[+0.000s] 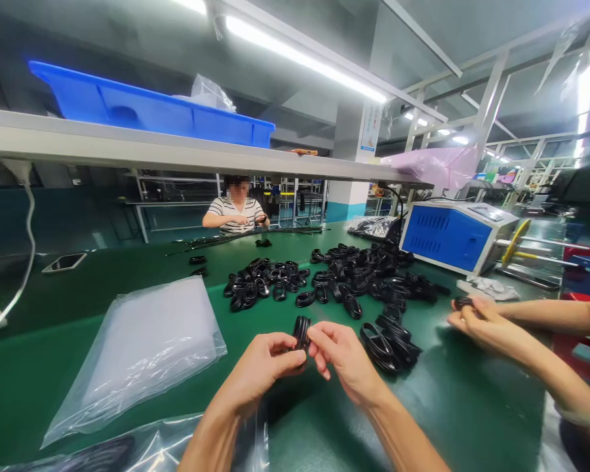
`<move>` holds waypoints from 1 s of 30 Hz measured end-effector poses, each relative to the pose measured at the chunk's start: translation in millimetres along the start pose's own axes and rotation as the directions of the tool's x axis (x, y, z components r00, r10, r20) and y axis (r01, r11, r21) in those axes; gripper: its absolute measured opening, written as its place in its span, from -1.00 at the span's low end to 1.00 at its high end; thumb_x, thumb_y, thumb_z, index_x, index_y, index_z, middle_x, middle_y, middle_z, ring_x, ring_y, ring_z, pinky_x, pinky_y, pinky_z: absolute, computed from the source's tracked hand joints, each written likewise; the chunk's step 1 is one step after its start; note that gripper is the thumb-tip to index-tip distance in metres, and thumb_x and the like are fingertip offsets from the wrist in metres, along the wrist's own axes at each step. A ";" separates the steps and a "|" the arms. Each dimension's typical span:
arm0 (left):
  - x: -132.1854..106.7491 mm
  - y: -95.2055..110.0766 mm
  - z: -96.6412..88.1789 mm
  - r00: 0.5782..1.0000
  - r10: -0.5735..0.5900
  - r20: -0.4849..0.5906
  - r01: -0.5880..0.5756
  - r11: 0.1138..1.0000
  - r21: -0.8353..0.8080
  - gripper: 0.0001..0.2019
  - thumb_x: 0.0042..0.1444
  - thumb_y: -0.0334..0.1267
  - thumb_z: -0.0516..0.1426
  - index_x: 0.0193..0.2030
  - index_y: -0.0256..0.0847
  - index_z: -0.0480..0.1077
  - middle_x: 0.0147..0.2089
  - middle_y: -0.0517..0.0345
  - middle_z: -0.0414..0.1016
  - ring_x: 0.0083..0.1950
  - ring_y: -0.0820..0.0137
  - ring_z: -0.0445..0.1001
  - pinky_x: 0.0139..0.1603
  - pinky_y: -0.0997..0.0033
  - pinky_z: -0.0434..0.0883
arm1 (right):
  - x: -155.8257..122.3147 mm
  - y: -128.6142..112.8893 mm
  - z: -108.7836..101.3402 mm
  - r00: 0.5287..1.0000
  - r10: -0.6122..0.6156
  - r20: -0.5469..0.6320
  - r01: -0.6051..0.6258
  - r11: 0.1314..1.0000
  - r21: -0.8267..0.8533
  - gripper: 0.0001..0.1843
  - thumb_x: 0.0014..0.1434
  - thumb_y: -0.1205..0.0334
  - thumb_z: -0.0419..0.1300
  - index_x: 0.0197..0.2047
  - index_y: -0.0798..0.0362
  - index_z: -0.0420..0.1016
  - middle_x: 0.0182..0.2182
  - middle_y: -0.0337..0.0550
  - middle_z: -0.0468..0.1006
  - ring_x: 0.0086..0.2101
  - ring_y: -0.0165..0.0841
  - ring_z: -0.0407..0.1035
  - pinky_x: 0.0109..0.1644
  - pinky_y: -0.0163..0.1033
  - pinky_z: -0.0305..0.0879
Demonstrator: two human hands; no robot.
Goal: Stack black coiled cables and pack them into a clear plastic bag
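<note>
A coiled black cable (301, 332) is held upright above the green table (319, 406), between my two hands. My left hand (270, 359) grips its left side between thumb and fingers. On its right side, the thumb and forefinger of my right hand (341, 354) pinch the coil. Just beyond my hands lie a spread of coiled black cables (268, 278) and a denser heap (349, 269). Several more coils (391, 344) rest to the right of my right hand.
A stack of clear plastic bags (152, 334) lies on the left, and a filled bag (128, 452) in front. A co-worker's hands (476, 314) hold a black coil at right. Another person (238, 213) sits opposite. A blue-and-white machine (455, 236) stands beneath the overhead shelf (187, 152).
</note>
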State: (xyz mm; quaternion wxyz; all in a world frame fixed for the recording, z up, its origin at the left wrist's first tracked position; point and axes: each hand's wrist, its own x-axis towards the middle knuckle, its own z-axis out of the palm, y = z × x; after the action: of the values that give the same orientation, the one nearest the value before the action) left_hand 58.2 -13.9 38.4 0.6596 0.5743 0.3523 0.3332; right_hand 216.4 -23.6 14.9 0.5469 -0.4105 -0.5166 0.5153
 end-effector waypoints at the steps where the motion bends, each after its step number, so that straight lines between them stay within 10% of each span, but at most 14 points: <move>1: 0.4 -0.3 -0.6 1.000 -0.005 0.004 0.005 1.000 0.000 -0.81 -0.10 -0.24 0.26 -0.38 -0.32 0.45 -0.38 0.17 0.42 -0.29 0.43 0.38 -0.11 0.35 0.34 | -0.1 -0.6 -0.4 1.000 0.002 0.007 -0.002 1.000 -0.014 -0.63 0.09 0.02 0.16 -0.55 0.15 0.34 -0.67 -0.31 0.32 -0.71 -0.59 0.13 -0.70 -0.47 0.07; 30: -1.5 -3.6 -1.2 0.981 -0.144 0.132 0.149 0.988 -0.033 -0.83 -0.06 -0.25 0.23 -0.44 -0.31 0.38 -0.38 0.15 0.42 -0.29 0.42 0.47 0.01 0.23 0.35 | -0.3 5.0 -0.7 0.998 0.037 0.059 -0.030 0.992 -0.121 -0.67 0.10 0.08 0.11 -0.58 0.12 0.34 -0.72 -0.32 0.34 -0.75 -0.57 0.13 -0.74 -0.47 0.07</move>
State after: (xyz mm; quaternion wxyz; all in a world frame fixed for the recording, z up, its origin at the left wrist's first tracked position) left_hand 56.6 -14.9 34.8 0.7157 0.5531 0.3430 0.2535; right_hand 216.3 -23.2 9.9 0.4963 -0.4353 -0.5562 0.5048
